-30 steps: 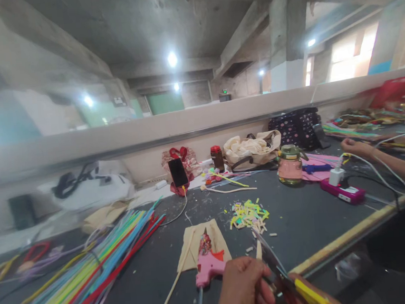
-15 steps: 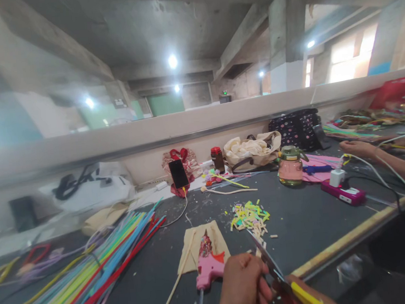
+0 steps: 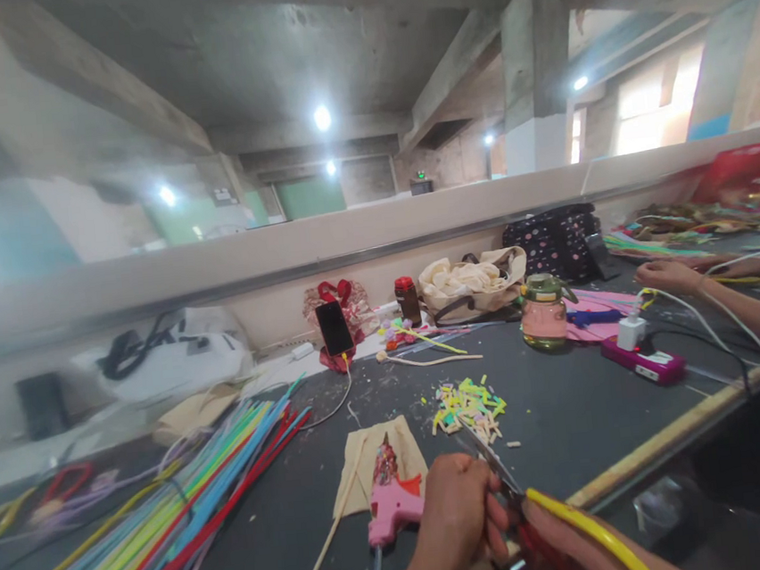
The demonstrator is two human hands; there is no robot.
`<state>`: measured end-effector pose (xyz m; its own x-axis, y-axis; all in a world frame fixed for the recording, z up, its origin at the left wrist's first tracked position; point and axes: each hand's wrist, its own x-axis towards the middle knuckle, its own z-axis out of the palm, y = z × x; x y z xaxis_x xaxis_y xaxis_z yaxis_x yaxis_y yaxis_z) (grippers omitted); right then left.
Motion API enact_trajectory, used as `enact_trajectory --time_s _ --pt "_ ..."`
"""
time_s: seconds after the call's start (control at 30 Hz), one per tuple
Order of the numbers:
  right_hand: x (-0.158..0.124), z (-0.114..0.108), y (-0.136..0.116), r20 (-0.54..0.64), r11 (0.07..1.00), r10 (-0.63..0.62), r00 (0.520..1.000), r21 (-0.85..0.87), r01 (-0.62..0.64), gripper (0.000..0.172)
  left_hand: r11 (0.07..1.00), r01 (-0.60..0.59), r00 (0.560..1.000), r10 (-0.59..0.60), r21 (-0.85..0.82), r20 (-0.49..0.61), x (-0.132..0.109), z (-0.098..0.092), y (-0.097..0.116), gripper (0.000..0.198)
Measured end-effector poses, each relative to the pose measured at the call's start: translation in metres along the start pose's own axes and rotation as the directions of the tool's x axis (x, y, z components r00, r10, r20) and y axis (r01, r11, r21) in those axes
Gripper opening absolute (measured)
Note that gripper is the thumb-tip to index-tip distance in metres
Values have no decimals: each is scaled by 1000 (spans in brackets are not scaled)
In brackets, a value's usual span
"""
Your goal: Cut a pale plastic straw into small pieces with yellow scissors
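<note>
My right hand [image 3: 557, 532], low in the view, is closed round scissors [image 3: 498, 466] with a yellow handle. Their metal blades point up and left, past my left fingers. My left hand [image 3: 452, 507] is closed beside the blades; what it grips is hidden. Just beyond the blades lies a pile of short cut pieces [image 3: 469, 406], yellow, green and beige. A pink glue gun [image 3: 391, 503] rests on a beige cloth [image 3: 350, 471] to the left of my left hand. One long beige stem [image 3: 322, 559] runs over the cloth toward the front.
Long coloured stems [image 3: 194, 518] are bundled at left. A phone [image 3: 335, 328] leans on a patterned bag at the back. A glass jar [image 3: 544, 312] and a purple power strip [image 3: 643, 360] stand at right, near another person's hand [image 3: 671, 277]. A wooden edge [image 3: 663, 437] borders the table.
The scissors and my right hand have shifted up a little, and the yellow handle shows more. The beige piece seen between the blades and my left hand no longer shows.
</note>
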<state>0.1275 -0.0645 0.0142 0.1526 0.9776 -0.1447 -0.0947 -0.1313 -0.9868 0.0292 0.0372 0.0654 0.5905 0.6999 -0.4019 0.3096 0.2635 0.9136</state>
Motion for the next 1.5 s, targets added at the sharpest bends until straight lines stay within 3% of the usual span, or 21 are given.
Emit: enact_trajectory --time_s 0.3,0.43,0.57,0.63,0.67,0.73,0.83,0.9,1.03,1.2,1.4,1.5 --pt "29 -6 14 -38 997 80 996 19 -80 22 998 27 1000 -27 52 5 21 2 3 19" --pt "25 -11 7 -46 994 112 993 5 -111 29 998 9 1000 -9 57 5 19 2 3 17" --pt "11 -26 -14 -49 987 156 986 -29 -158 38 999 -41 999 40 36 25 3 -18 8 17" --pt "6 -39 -25 -111 980 86 990 -172 -104 36 997 -76 997 76 20 8 -7 -34 13 21" --pt "5 -46 -31 -155 954 -27 988 -298 -20 33 995 -98 995 98 13 -11 -11 -42 15 23" --pt "7 -62 -41 -173 783 -236 956 -616 82 34 990 -125 992 127 65 -27 -15 -54 20 27" --pt "16 -85 -51 -215 394 -279 936 -914 -92 38 963 -151 986 161 223 -30 -14 -60 26 28" --pt "25 -97 -55 -249 245 -285 925 -952 -181 41 935 -173 981 193 311 -35 -9 -57 29 23" --pt "43 -118 -53 -280 167 -281 918 -956 -241 44 858 -236 960 277 456 -24 5 -46 29 16" --pt "58 -133 -46 -265 69 -279 923 -964 -256 41 798 -282 940 340 532 -12 21 -41 25 30" --pt "63 -138 -42 -184 12 -322 929 -982 -190 35 819 -291 916 387 494 -102 8 -60 28 32" --pt "61 -141 -39 -165 38 -384 908 -986 -162 37 903 -275 920 347 331 -181 -13 -79 19 30"
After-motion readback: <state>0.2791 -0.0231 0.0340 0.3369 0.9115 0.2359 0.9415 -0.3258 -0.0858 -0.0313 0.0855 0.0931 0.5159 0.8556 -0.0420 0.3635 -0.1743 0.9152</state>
